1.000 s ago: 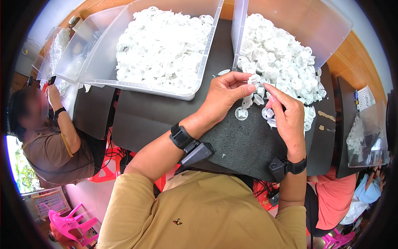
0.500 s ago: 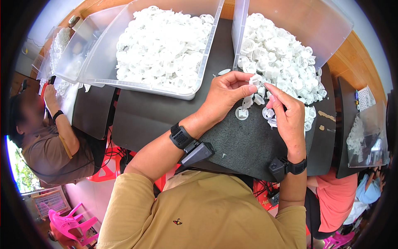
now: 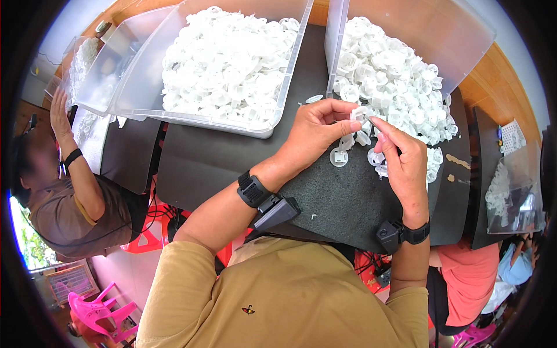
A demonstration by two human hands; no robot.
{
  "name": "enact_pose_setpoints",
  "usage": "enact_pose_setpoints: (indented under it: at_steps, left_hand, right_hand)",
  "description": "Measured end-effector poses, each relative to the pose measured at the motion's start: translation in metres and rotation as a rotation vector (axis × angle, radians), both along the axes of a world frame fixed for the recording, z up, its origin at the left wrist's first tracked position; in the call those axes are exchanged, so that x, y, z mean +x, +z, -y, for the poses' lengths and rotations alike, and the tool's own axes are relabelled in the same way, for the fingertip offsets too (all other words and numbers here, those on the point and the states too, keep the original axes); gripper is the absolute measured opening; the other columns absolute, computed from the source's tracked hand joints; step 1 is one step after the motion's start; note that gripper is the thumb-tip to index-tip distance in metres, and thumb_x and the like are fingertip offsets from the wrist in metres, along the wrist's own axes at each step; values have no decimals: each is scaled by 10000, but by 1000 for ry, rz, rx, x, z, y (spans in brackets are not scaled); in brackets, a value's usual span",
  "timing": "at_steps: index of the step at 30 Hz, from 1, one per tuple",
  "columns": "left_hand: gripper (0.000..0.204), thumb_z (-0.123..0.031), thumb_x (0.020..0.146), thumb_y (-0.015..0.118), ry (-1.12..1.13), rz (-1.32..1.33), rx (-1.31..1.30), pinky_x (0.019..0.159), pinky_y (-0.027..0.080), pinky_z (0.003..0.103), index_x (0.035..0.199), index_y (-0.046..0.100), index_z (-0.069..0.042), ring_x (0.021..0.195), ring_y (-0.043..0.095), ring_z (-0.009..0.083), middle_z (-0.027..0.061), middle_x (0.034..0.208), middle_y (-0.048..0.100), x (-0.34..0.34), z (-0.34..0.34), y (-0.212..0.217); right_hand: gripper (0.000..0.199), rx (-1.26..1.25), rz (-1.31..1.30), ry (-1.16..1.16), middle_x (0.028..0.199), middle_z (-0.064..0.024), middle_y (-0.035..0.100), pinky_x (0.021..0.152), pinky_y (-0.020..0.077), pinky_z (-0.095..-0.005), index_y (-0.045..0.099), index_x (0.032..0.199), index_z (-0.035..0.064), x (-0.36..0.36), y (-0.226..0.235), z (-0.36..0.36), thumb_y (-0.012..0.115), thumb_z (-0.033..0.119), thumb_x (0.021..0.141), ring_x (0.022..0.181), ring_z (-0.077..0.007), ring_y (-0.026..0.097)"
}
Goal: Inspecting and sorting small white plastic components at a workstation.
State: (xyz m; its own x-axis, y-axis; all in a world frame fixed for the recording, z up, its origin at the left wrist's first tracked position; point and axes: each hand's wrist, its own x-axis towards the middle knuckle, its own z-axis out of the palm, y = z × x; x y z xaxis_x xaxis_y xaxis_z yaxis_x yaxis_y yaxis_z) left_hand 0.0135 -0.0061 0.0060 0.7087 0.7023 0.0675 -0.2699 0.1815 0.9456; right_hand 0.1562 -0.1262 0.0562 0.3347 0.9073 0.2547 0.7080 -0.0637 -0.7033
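Observation:
My left hand [image 3: 310,130] pinches a small white plastic part [image 3: 360,112] between thumb and forefinger, above the table. Close on its right, my right hand [image 3: 402,155] is closed with its forefinger pointing at that part. A thin grey tip [image 3: 369,118] shows at the right forefinger, touching or nearly touching the part; the rest of it is hidden in the fingers. Under the hands lie several loose white parts, among them a round disc-shaped piece [image 3: 338,157]. A large heap of similar white parts [image 3: 386,75] spills from a tipped clear bin just beyond my hands.
A clear plastic bin [image 3: 200,120] full of white parts stands at the left on the dark table [image 3: 232,165]. The tipped clear bin [image 3: 418,29] is at the far right. A co-worker [image 3: 81,197] sits on the left; another person's pink shirt [image 3: 467,281] shows at lower right.
My hands hold nearly the same place, with the white part turned slightly. The co-worker at the left has raised a hand away from the red-handled thing near it.

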Motion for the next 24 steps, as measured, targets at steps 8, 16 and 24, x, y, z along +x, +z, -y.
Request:
enact_pose_setpoints:
  at_steps: [8,16,24]
  left_hand:
    - [246,-47,830,709,-11,-10,46,849,504,260,1057,647,25,959,611,106,78,1080,651,0,-1,-2]
    - [227,41,793,706,3,-28,292,861,518,259,1015,668,12,985,608,122,94,1140,614,3,0,-10]
    - [249,-36,812,723,-29,-107,88,832,517,250,1041,655,32,976,616,125,84,1084,654,2,-4,0]
  right_hand:
    - [261,-13,-13,5,685,-86,641,570,461,-292,691,1103,99,0,0,2,546,59,889,575,-163,604]
    - [211,-69,298,2,737,-135,647,567,457,-362,697,1026,82,-1,3,7,550,72,876,621,-295,621]
    - [176,-109,31,59,683,-128,626,543,444,-335,691,1008,56,14,7,6,560,85,892,572,-240,598]
